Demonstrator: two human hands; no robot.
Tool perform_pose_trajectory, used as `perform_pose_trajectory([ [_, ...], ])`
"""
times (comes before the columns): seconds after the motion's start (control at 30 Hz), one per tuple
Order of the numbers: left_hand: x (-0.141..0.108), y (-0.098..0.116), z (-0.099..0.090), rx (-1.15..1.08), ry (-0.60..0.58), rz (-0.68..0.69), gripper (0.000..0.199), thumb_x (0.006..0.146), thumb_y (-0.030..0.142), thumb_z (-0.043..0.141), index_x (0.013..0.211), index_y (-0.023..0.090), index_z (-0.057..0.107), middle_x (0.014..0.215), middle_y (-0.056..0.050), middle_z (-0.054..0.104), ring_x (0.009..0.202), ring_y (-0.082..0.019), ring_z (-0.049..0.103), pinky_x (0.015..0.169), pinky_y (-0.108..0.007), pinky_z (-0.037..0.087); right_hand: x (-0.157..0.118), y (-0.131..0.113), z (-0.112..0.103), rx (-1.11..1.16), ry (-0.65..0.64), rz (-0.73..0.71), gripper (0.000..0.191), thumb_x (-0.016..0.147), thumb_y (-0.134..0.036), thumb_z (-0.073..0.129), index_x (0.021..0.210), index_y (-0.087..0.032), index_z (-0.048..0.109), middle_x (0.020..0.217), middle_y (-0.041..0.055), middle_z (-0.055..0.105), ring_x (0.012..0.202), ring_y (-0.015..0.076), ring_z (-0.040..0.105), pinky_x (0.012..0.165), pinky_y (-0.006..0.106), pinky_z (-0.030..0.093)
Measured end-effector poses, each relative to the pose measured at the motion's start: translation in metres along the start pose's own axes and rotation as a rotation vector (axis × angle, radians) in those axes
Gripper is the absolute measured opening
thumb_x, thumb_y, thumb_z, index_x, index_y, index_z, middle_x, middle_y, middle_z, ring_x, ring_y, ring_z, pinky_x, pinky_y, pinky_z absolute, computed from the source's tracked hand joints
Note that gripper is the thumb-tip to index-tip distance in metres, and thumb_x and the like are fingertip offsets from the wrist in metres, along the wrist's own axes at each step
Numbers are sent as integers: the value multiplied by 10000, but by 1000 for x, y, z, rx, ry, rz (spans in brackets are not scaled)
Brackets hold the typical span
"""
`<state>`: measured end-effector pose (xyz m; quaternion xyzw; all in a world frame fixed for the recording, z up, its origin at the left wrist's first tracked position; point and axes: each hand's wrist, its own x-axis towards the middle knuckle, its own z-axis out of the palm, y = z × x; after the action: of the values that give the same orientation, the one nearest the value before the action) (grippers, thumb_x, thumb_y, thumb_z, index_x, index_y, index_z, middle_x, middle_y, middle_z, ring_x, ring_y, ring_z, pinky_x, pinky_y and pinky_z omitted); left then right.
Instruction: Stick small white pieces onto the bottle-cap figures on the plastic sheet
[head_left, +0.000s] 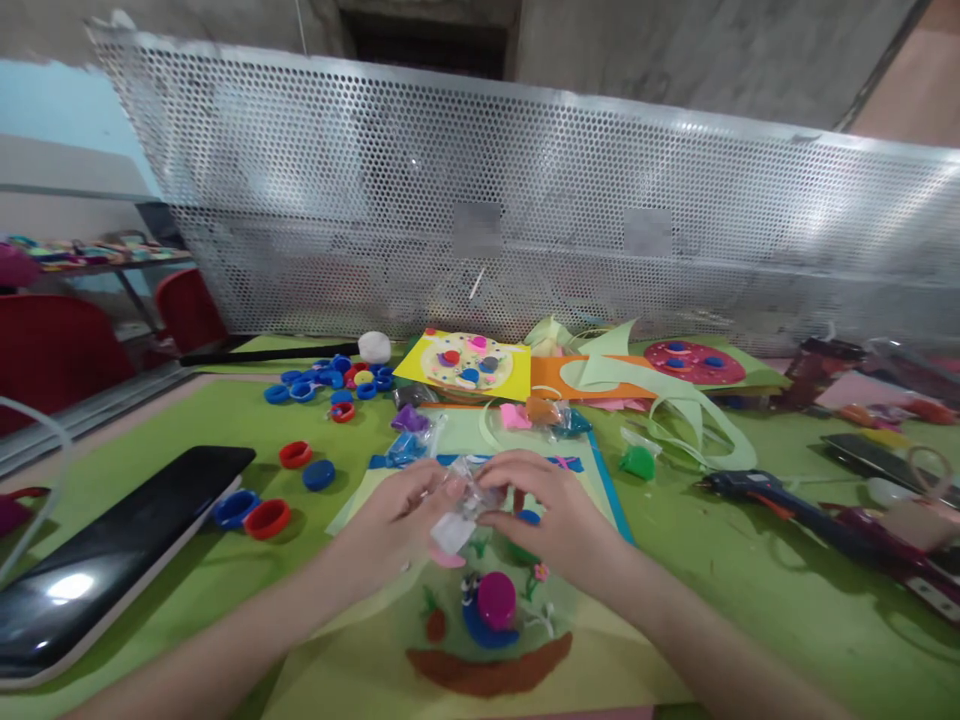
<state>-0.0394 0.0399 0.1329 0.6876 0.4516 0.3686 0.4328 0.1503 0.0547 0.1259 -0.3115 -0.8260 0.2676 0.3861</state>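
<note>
Both hands meet above a decorated paper sheet (360, 655). My left hand (409, 515) is closed on a crinkled clear plastic wrapper (469, 490), and my right hand (547, 505) pinches its other side. Something whitish (452, 533) hangs at the wrapper's lower end; blur hides what it is. Below the hands, the sheet bears a snail shape with a magenta cap (496, 600) and blue body, a brown strip (491, 670), a small pink flower (541, 572) and green bits. Just beyond the fingers lie wrapped blue clay (406, 449) and purple clay (409, 419).
Blue and red bottle caps (296, 455) and a black phone (127, 550) lie left. Wrapped green clay (638, 461), paper scraps (701, 410) and a glue gun (795, 510) are right. Finished pictures (514, 380) lie behind, before a perforated metal panel (525, 200).
</note>
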Motion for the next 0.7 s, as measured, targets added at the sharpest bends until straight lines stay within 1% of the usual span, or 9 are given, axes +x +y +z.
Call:
perform_pose_trajectory([
  [0.07, -1, 0, 0, 33, -5, 6, 404, 871, 530, 394, 696, 185, 513, 712, 3, 466, 641, -165, 513, 542, -260, 469, 0, -1, 2, 84, 16, 42, 103, 744, -170, 675, 836, -211, 654, 967, 36, 624, 835, 142, 596, 686, 227, 496],
  [0.17, -2, 0, 0, 123, -10, 48, 373, 886, 471, 393, 680, 190, 525, 723, -4, 474, 668, -170, 493, 595, -270, 442, 1, -5, 4, 164, -86, 100, 90, 744, -131, 657, 773, -216, 668, 1016, 25, 624, 870, 135, 597, 631, 196, 487],
  [0.27, -1, 1, 0, 216, -7, 90, 347, 893, 388, 395, 635, 196, 526, 685, 0, 480, 666, -173, 469, 629, -276, 389, 2, -10, 6, 170, -203, 107, 103, 757, -129, 649, 773, -226, 680, 1041, 16, 621, 953, 147, 579, 756, 236, 486],
  [0.33, -1, 1, 1, 253, -14, 108, 341, 892, 352, 392, 620, 196, 527, 676, 1, 481, 664, -175, 469, 635, -281, 369, 2, -12, 7, 163, -238, 94, 74, 752, -153, 669, 781, -219, 684, 1029, 24, 618, 987, 158, 565, 868, 285, 455],
  [0.4, -1, 1, 1, 271, -13, 118, 339, 889, 336, 391, 611, 196, 526, 675, -1, 483, 671, -178, 473, 647, -286, 364, 1, -13, 6, 167, -257, 98, 54, 752, -164, 673, 778, -209, 684, 1019, 30, 610, 995, 159, 562, 914, 301, 432],
  [0.5, -2, 0, 3, 281, -19, 130, 351, 894, 340, 376, 614, 199, 534, 686, -6, 493, 683, -184, 490, 650, -286, 375, -1, -13, 3, 155, -271, 130, 24, 749, -190, 677, 734, -209, 677, 1028, 27, 599, 991, 158, 568, 897, 298, 445],
  [0.6, -2, -1, 5, 257, -5, 124, 353, 892, 363, 383, 620, 200, 539, 687, -7, 512, 665, -182, 501, 629, -281, 394, -1, -12, -1, 117, -258, 149, 17, 719, -208, 704, 715, -215, 689, 1136, 38, 578, 1067, 184, 542, 931, 329, 425],
  [0.67, -2, -2, 5, 220, 62, 88, 343, 894, 399, 377, 668, 202, 545, 700, -4, 527, 659, -182, 506, 617, -280, 410, 0, -10, -5, 168, -179, 192, 42, 717, -201, 695, 750, -225, 703, 1211, 44, 555, 1089, 195, 538, 884, 326, 454],
  [0.7, -2, -3, 4, 201, 112, 61, 342, 891, 425, 381, 685, 203, 541, 697, 0, 523, 653, -180, 503, 609, -278, 417, 2, -9, -7, 221, -116, 228, 98, 719, -198, 685, 808, -234, 702, 1234, 45, 545, 1055, 191, 560, 815, 310, 484],
])
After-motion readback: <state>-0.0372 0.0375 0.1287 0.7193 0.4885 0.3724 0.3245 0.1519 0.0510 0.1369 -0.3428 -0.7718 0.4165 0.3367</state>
